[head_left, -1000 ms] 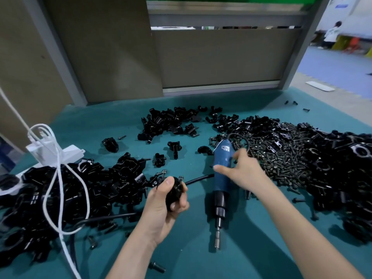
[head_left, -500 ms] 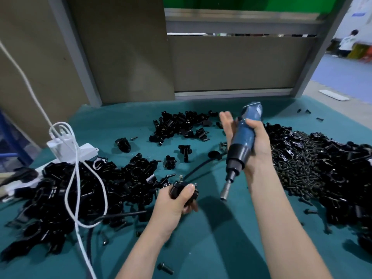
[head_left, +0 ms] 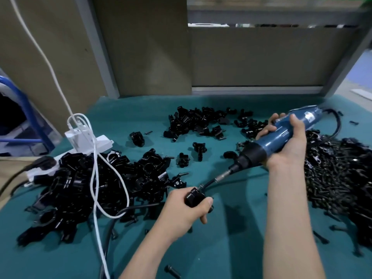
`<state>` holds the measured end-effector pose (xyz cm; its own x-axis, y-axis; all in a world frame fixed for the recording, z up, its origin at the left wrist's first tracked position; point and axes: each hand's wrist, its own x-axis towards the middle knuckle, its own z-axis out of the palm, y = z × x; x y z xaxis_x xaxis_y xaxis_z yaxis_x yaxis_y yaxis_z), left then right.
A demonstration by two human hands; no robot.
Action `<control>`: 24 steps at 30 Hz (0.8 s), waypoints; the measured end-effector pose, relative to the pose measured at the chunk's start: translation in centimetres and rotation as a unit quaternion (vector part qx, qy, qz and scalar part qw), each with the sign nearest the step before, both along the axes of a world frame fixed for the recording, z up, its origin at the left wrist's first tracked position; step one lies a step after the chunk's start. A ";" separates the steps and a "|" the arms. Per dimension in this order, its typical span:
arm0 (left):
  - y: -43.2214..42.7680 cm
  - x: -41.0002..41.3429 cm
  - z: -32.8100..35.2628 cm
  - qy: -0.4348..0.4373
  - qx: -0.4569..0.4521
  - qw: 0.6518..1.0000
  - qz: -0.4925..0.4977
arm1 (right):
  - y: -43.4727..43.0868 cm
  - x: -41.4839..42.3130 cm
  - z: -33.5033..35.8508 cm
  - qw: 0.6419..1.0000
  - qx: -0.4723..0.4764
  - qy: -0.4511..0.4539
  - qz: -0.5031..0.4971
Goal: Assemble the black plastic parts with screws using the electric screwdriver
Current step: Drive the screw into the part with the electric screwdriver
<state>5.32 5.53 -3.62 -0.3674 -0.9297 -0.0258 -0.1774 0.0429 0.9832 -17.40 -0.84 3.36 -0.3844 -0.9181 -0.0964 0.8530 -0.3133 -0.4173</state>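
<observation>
Fingers [head_left: 202, 213] of left hand [head_left: 181, 210] around black part [head_left: 194, 199], of right hand [head_left: 289, 146] around electric screwdriver [head_left: 279, 135].

Electric screwdriver [head_left: 281, 141] lifted off the table into the right hand's [head_left: 287, 152] grip, then swung from near-upright to a low slant. Bit [head_left: 220, 176] tip, apart before, now at the black plastic part [head_left: 194, 198] gripped by the left hand [head_left: 184, 212].
</observation>
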 end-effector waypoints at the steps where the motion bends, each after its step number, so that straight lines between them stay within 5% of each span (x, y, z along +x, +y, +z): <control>1: 0.0 0.0 0.0 0.000 0.002 1.000 -0.001 | 0.0 -0.1 0.0 1.000 0.001 0.004 0.000; 24: 0.2 -0.4 -0.1 0.009 0.020 0.997 -0.071 | -0.2 2.0 0.5 0.997 -0.010 0.062 0.053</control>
